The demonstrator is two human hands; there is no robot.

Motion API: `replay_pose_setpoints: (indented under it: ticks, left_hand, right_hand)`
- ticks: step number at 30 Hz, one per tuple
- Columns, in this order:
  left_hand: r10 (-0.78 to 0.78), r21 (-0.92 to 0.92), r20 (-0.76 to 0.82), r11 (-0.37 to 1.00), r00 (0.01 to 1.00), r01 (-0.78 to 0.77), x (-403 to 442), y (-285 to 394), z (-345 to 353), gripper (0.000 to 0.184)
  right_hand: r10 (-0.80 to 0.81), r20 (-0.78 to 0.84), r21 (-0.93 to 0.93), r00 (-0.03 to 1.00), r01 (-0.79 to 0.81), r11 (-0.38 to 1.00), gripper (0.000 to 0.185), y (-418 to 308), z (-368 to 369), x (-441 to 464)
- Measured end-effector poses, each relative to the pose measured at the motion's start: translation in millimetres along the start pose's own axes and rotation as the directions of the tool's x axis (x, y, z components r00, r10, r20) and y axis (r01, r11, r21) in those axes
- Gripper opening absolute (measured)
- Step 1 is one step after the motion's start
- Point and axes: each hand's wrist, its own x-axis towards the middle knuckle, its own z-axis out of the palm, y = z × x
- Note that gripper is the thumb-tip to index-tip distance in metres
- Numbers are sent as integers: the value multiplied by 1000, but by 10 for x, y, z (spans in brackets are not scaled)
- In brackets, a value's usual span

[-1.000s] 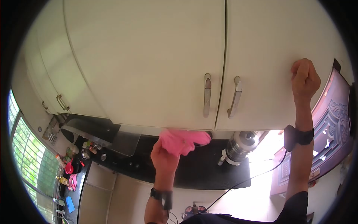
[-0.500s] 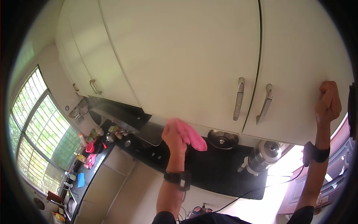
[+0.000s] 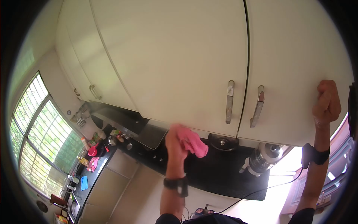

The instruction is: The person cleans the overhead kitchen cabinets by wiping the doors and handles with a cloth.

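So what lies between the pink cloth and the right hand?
Between the pink cloth and right hand, the head view shows a metal handle, the dark cabinet door seam and a second handle.

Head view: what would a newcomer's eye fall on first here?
Probably the bright pink cloth in the left hand, by the lower edge of the pale cabinet doors. Next, the curled right hand at the far right, then the shiny metal container on the black counter below.

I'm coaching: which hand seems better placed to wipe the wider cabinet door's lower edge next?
Left, probably: the left hand holds the pink cloth near that edge; the right hand is by the neighbouring door.
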Motion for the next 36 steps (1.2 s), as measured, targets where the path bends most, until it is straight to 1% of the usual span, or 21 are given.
replay_pose_setpoints:
  ticks: [2,4,5,6,8,9,10,11,13,16,19,21,23,25,28,31,34,36]
  left_hand:
    - [-71,-85,112,993,991,81,-85,202,-77,34]
    - [-66,-64,250,994,966,85,-179,323,-8,33]
    - [-63,-54,318,995,946,84,-226,384,28,33]
    - [-69,-16,326,997,943,78,-215,390,9,30]
    - [-55,-12,284,998,957,61,-160,350,-25,26]
    - [-39,-42,233,998,972,50,-110,292,-39,24]
    - [-13,-37,146,999,989,18,-85,250,12,22]
    - [13,-27,58,1000,998,-11,-60,209,63,20]
    - [105,80,-176,992,979,-92,-34,175,237,27]
    - [125,160,-283,984,951,-81,39,119,183,22]
    - [190,385,-141,915,971,-123,32,77,36,24]
    - [160,359,-144,928,977,-99,50,44,-8,26]
    - [188,313,-121,939,975,-143,53,30,33,26]
    - [276,240,-85,938,957,-249,-9,4,234,27]
    - [253,186,-144,956,957,-225,9,-123,294,29]
    - [232,173,8,958,973,-230,-48,-474,241,34]
    - [196,258,54,945,979,-204,-190,-687,471,34]
    - [249,358,-21,906,968,-225,-176,-694,453,32]
  right_hand:
    - [43,-3,-20,999,-43,999,18,-32,9,-19]
    - [105,4,-62,994,-105,993,17,-86,0,-23]
    - [104,15,-76,994,-103,992,17,-93,-8,-21]
    - [103,25,-89,994,-100,991,17,-83,-18,-25]
    - [114,37,-108,993,-109,988,18,-63,-30,-39]
    - [129,39,-115,991,-123,986,18,-58,-35,-56]
    - [145,41,-124,989,-139,982,18,-58,-35,-64]
    - [115,43,-113,992,-109,988,18,-57,-31,-56]
    - [57,46,-96,997,-52,994,17,-53,-18,-28]
    - [-16,27,-62,1000,18,998,17,-68,25,30]
    - [17,32,-91,999,-14,996,17,-74,20,-2]
    - [13,25,-120,1000,-10,993,17,-93,28,2]
    - [24,3,-127,1000,-24,992,16,-101,42,0]
    - [51,-29,-106,998,-54,993,13,-100,62,-22]
    - [120,18,-131,993,-117,984,11,-102,17,-52]
    - [-55,-10,-108,998,53,993,19,-93,83,47]
    - [-36,12,-83,999,37,996,19,-14,36,-18]
    - [-22,28,-72,999,24,997,20,40,-2,-59]
